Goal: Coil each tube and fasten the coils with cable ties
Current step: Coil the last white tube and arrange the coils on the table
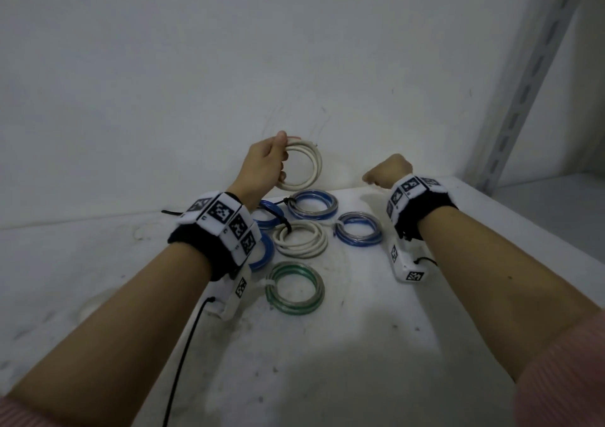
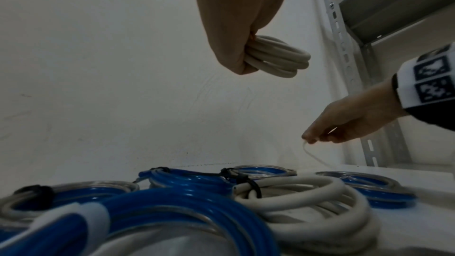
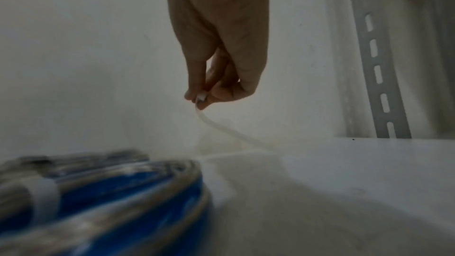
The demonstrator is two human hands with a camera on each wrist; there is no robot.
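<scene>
Gripping a white tube coil (image 1: pixel 302 164) above the desk (image 1: pixel 376 312), the left hand (image 1: pixel 262 165) is raised near the wall, fingers curled round its rim. Over to the right, the right hand (image 3: pixel 219 50) hangs fingers-down, pinching the head of a pale cable tie (image 3: pixel 221 124) whose tail trails to the desk. Tied blue coils (image 1: pixel 312 204) lie below; the head view hides the right fingertips.

I see bare forearms with pink ribbed sleeves (image 1: pixel 563 381) pushed back. Each wrist wears a black band (image 1: pixel 422 207) carrying white blocks printed with black square markers (image 1: pixel 220 212). A small white camera housing (image 1: pixel 404 263) hangs beneath each, and a thin black cable (image 1: pixel 183 354) trails from the left one.
</scene>
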